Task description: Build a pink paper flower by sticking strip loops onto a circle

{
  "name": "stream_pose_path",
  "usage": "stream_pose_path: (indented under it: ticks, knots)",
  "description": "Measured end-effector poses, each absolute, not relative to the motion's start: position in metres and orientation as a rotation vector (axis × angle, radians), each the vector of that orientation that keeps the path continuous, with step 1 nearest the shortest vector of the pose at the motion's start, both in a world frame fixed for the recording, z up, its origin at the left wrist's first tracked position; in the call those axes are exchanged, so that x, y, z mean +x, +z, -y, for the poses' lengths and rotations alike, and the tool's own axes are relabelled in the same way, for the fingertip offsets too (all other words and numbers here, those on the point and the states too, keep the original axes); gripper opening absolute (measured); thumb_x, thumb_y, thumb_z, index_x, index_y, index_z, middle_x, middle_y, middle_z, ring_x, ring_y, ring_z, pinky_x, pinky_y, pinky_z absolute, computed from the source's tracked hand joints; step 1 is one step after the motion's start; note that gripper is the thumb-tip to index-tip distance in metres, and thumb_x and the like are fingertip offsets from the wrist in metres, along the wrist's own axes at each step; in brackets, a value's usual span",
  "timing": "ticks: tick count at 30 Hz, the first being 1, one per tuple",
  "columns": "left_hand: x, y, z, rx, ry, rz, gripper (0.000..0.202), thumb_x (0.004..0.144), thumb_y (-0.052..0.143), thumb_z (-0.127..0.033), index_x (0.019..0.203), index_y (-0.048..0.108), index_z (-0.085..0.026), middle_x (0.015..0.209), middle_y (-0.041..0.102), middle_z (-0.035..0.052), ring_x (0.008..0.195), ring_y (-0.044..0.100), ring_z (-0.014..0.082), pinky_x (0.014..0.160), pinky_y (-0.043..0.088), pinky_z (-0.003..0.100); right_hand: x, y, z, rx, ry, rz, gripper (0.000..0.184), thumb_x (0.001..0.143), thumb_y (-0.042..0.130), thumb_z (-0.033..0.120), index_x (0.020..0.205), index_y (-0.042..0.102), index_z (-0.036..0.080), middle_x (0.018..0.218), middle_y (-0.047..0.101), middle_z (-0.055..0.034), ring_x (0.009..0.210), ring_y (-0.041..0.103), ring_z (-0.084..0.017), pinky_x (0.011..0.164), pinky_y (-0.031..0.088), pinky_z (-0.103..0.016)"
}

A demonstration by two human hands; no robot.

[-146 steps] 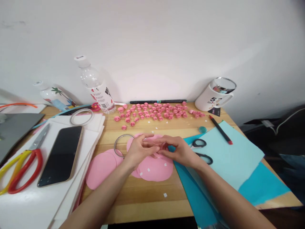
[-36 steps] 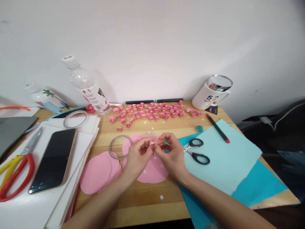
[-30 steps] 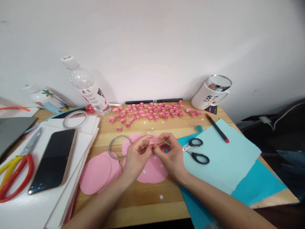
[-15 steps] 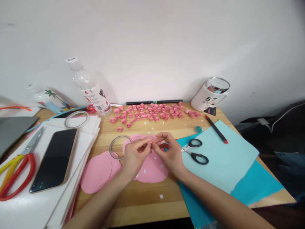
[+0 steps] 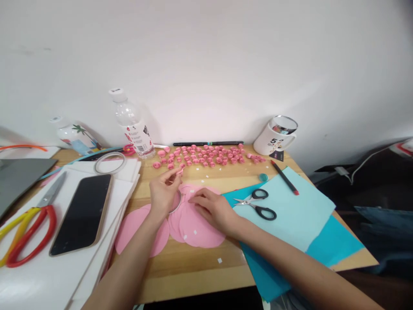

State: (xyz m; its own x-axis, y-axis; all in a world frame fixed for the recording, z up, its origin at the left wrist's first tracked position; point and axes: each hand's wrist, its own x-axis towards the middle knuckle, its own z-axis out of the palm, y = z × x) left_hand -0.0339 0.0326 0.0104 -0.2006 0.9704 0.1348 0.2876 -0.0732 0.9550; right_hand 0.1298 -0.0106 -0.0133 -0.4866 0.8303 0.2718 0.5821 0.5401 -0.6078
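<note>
White sheets (image 5: 32,286) cover the left side of the wooden tabletop (image 5: 193,273). The left hand (image 5: 164,189) pinches a pink curl (image 5: 180,171) near other curls (image 5: 211,158) along the back edge, below a pale wall (image 5: 206,73). The right hand (image 5: 214,209) half-curls over pink discs (image 5: 203,236), hold unclear; blue sheets (image 5: 287,215) overhang the front edge.

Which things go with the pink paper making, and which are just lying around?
Seem in use:
- small pink paper curls, near the left hand
- flat pink paper circles, below the right hand

Probably just lying about:
- black-screened phone
- clear plastic bottle with white cap
- white mug with silvery rim
</note>
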Motion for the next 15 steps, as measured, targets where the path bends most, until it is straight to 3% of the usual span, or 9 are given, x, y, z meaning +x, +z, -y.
stream_pose_path:
  ticks: [6, 10, 15]
  knots:
    - [-0.034, 0.008, -0.032, 1.534, 1.509, -1.571, 0.025, 0.074, 0.059, -0.021, 0.096, 0.070, -0.018, 0.081, 0.072, 0.0035, 0.056, 0.062, 0.0108, 0.056, 0.051, 0.023, 0.108, 0.007, -0.007, -1.162, 0.408, 2.610, 0.025, 0.085, 0.047, 0.018, 0.105, 0.060, 0.023, 0.101, 0.053, -0.0082, 0.077, 0.056, -0.017, 0.057, 0.044, -0.026]
    - [-0.036, 0.009, -0.031, 1.670, 1.567, -1.621, 0.022, 0.076, 0.057, -0.019, 0.094, 0.070, -0.018, 0.084, 0.072, 0.0035, 0.056, 0.062, 0.0106, 0.056, 0.051, 0.023, 0.093, 0.008, -0.012, -1.065, 0.424, 2.701, 0.016, 0.087, 0.047, 0.025, 0.093, 0.062, 0.023, 0.100, 0.052, -0.0073, 0.082, 0.052, -0.019, 0.056, 0.040, -0.025]
    - [-0.035, 0.014, -0.026, 1.832, 1.777, -1.631, 0.022, 0.078, 0.055, -0.016, 0.095, 0.069, -0.018, 0.084, 0.071, 0.0027, 0.060, 0.062, 0.0102, 0.058, 0.051, 0.022, 0.104, 0.009, -0.016, -1.115, 0.284, 2.616, 0.021, 0.090, 0.039, 0.025, 0.101, 0.057, 0.021, 0.111, 0.052, -0.0087, 0.071, 0.053, -0.015, 0.052, 0.035, -0.024]
